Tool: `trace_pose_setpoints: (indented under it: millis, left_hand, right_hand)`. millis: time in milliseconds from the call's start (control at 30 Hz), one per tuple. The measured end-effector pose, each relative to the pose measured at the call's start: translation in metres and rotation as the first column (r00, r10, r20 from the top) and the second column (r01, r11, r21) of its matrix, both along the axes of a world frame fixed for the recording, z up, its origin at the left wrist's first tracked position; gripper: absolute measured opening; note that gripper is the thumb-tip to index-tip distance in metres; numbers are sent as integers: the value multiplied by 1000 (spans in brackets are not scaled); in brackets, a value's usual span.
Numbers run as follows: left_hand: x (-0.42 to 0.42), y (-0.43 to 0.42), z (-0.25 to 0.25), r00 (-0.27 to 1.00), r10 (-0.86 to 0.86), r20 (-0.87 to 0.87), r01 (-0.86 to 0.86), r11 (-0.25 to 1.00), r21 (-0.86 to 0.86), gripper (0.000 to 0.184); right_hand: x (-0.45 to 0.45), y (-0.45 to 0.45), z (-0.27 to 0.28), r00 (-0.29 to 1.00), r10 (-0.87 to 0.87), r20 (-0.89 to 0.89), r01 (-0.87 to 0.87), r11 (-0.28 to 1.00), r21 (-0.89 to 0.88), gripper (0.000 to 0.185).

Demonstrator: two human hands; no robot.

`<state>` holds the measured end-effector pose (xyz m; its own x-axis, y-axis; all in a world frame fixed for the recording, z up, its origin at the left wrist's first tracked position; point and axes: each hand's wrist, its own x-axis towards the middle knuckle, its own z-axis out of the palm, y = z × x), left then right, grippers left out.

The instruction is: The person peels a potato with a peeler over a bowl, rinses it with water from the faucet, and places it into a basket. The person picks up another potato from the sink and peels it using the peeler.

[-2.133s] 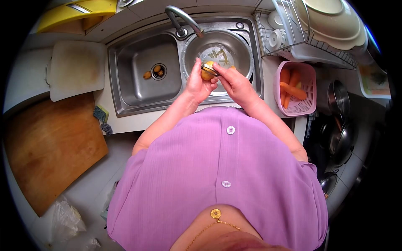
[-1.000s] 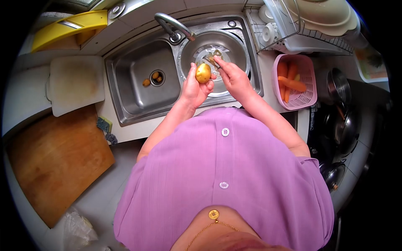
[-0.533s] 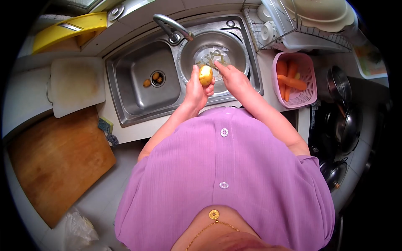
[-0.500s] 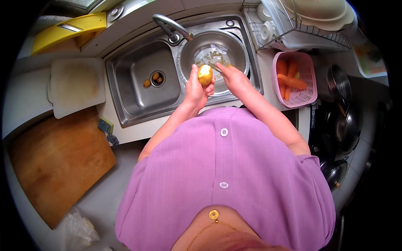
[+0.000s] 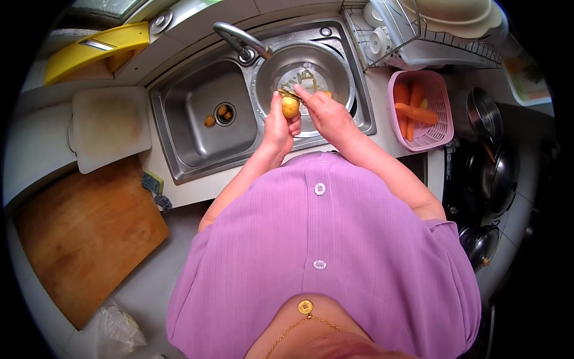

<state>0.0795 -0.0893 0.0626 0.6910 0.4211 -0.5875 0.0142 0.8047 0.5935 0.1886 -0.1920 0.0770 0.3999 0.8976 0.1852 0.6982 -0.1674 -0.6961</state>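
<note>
My left hand [image 5: 279,127] is closed around a partly peeled potato [image 5: 290,108], held above the near edge of a metal basin [image 5: 263,75]. In my right hand [image 5: 327,112] is a peeler [image 5: 291,93], its head lying across the top of the potato. Fingers hide most of the peeler's handle. Strips of peel [image 5: 307,76] lie in the basin, which sits in the right bowl of the sink. A yellowish piece shows just beyond my right fingers.
Small potatoes [image 5: 210,121] lie by the drain in the left sink bowl [image 5: 197,143]. A faucet [image 5: 242,36] arches over the sink. Carrots fill part of a pink basket [image 5: 439,128] on the right. White [image 5: 110,128] and wooden [image 5: 89,233] cutting boards are at left.
My right hand has moved left and slightly up, bringing the peeler from beside the potato onto its top. The potato has tilted and sits slightly further left.
</note>
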Motion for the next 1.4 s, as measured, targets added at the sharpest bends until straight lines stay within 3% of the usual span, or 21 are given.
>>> trace_pose_setpoints:
  millis: [67,133,267,367,433,567,700,767,900,967,1100,1167,1267,1400]
  left_hand:
    - [-3,0,-2,999,-21,28,20,999,36,48]
    - [-4,0,2,998,-26,53,25,1000,17,45]
    - [0,6,11,998,31,47,-28,998,-52,44]
    - [-1,12,0,995,34,97,-10,973,-232,43]
    - [0,12,-3,995,32,96,-8,971,-240,45]
    - [4,9,-13,999,18,49,-7,975,-224,50]
    - [4,6,-4,1000,16,-20,-19,979,-204,49]
    - [2,7,1,994,-18,107,44,970,-241,49]
    - [6,10,3,995,65,73,-48,974,-223,48]
    - [7,13,-3,992,104,69,-79,951,-298,47]
    - [10,10,-2,994,99,51,-77,944,-320,47]
    - [9,11,-9,997,39,66,-16,947,-320,51]
    - [5,12,-25,996,3,90,25,949,-314,50]
    - [6,6,-6,999,16,40,-2,947,-322,46]
  right_hand:
    - [6,-1,-11,1000,-15,11,16,1000,-22,53]
    - [14,-3,-30,997,-74,20,77,962,-262,50]
    - [20,-7,-46,996,-93,-16,92,992,-86,45]
    - [14,-2,-18,993,-89,-81,91,995,26,42]
    - [9,-1,-9,997,-38,-72,43,997,62,45]
    - [-2,0,4,997,72,38,-74,996,45,53]
    - [11,1,-12,999,-41,29,41,999,-22,51]
    - [20,-6,-36,998,-59,-14,53,962,-268,47]
    - [18,-8,-41,994,-73,-77,66,993,-101,43]
    - [18,-3,-29,990,-86,-114,89,996,23,43]
    - [9,0,-13,994,-41,-104,46,998,53,47]
    - [5,0,-1,998,66,-14,-66,997,42,52]
    - [4,2,4,997,70,29,-70,997,9,54]
    - [14,2,-26,1000,-30,10,30,998,-50,51]
